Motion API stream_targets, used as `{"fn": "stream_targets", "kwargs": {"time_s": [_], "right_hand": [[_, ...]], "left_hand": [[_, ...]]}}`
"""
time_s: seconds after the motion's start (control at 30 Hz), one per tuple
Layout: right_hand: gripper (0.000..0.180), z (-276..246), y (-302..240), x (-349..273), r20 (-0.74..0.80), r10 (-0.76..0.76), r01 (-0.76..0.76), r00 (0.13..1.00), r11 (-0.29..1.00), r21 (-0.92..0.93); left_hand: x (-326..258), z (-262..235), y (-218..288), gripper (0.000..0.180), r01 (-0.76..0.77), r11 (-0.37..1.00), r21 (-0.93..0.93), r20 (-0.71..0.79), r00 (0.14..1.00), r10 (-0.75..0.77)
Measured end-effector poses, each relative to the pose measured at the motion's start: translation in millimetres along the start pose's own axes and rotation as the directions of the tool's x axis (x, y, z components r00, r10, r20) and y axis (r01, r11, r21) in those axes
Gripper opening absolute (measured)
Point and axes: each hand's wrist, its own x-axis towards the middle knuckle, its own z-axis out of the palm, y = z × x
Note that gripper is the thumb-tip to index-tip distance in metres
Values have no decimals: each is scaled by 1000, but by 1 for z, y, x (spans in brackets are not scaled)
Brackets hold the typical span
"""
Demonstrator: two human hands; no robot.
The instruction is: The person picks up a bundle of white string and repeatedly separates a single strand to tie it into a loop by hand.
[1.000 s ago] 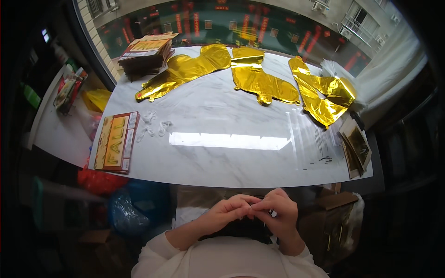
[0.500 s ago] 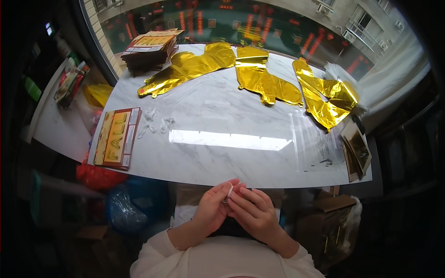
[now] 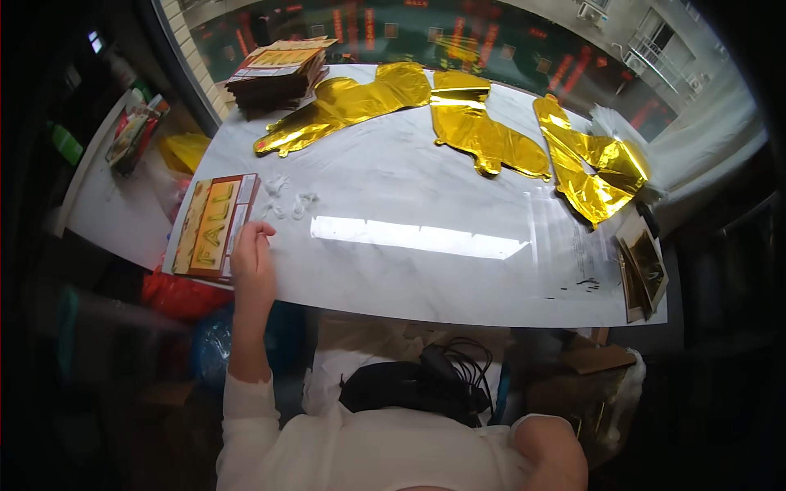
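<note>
My left hand [image 3: 255,255] is over the table's front left, beside the right edge of a pile of printed cards [image 3: 214,225]. Its fingers are bent and close together; what they hold, if anything, is hidden. Just beyond the fingertips lie several small bundles of white string [image 3: 288,200]. Of my right arm [image 3: 550,448], only a part shows at the lower right; the hand is out of sight. Across the far side of the table lie flat gold foil balloons: a long one [image 3: 360,105] at the left, one in the middle [image 3: 483,131], one [image 3: 602,168] at the right.
A tall stack of similar printed cards [image 3: 278,78] stands at the table's far left corner. Clear plastic bags [image 3: 565,254] and gold-and-white packets [image 3: 643,266] lie at the right. A black pouch with cables [image 3: 409,380] rests at my lap. Below the table's left edge is a red bag [image 3: 180,296].
My hands, which were together at the front edge with a white string loop, have parted. The left has reached to the card pile; the right has left the view. The camera view has shifted slightly.
</note>
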Motion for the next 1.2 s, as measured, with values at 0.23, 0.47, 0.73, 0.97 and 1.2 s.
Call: {"fn": "stream_targets", "kwargs": {"time_s": [0.23,0.47,0.73,0.97,1.2], "right_hand": [[12,24,-21,-7,260,130,-185,957,962,202],[49,25,-9,-48,-174,267,-233,948,954,190],[7,7,7,-141,-674,739,-882,11,324,341],[2,5,18,-136,-763,644,-856,-56,363,369],[4,0,26,-124,-732,679,-869,-61,325,373]], "left_hand": [[27,9,-16,11,-214,923,320,235,962,141],[44,14,-4,21,-181,929,324,296,952,83],[-3,-19,4,42,-352,843,406,264,929,261],[-45,-28,5,40,-358,871,336,-10,924,383],[-134,25,-7,21,-450,876,-172,494,730,472]]}}
